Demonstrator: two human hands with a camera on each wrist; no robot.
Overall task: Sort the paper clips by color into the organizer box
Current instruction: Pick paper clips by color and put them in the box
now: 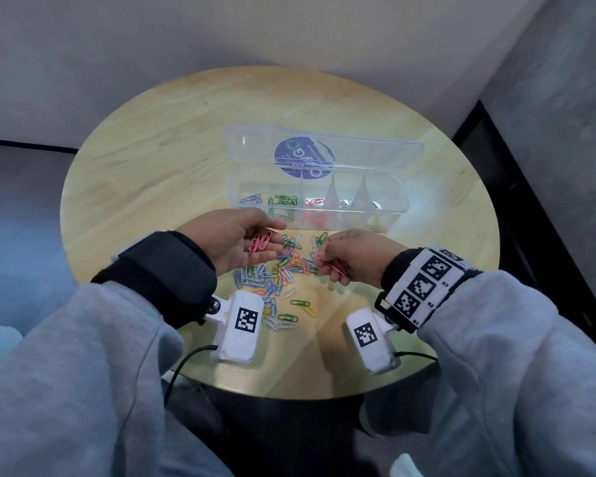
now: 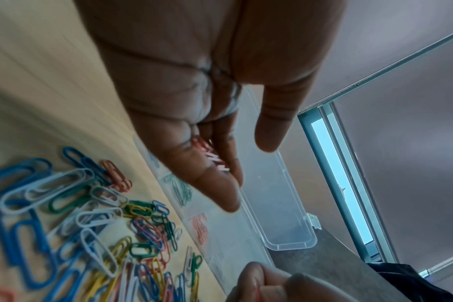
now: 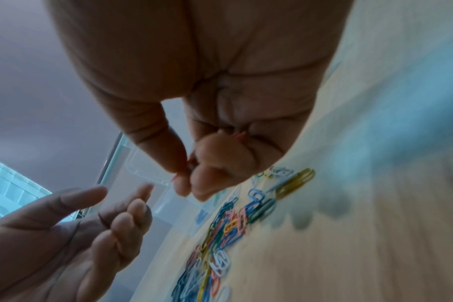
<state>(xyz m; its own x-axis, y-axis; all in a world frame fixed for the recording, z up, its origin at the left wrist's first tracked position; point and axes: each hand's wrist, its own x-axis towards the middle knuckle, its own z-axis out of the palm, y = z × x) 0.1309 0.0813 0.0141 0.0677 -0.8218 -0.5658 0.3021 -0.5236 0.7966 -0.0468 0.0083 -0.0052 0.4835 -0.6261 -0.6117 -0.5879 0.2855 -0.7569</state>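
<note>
Grey sleeves [image 1: 83,373], then left hand [image 1: 234,241] palm-up, fingers [image 1: 272,223] relaxed, a tray for pink clips [image 1: 259,242]; right hand [image 1: 351,256] pinches reddish clips [image 1: 338,268], likely batching 1 color; mixed pile [image 1: 272,273] on worktop [image 1: 152,166] before organizer box [image 1: 401,197].

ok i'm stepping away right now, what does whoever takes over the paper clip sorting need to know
Left hand: palm up, fingers relaxed, pink clips lying in it.
Right hand: pinching a bunch of red clips.
Organizer box: lid open, just beyond the hands. From its left end, blue clips, green clips and a red batch sit in separate compartments. The right-end compartments are hard to read.
Left to do: a mixed pile lies on the table between the hands. Probably drop the held clips with the red batch first, then sort the pile.
</note>
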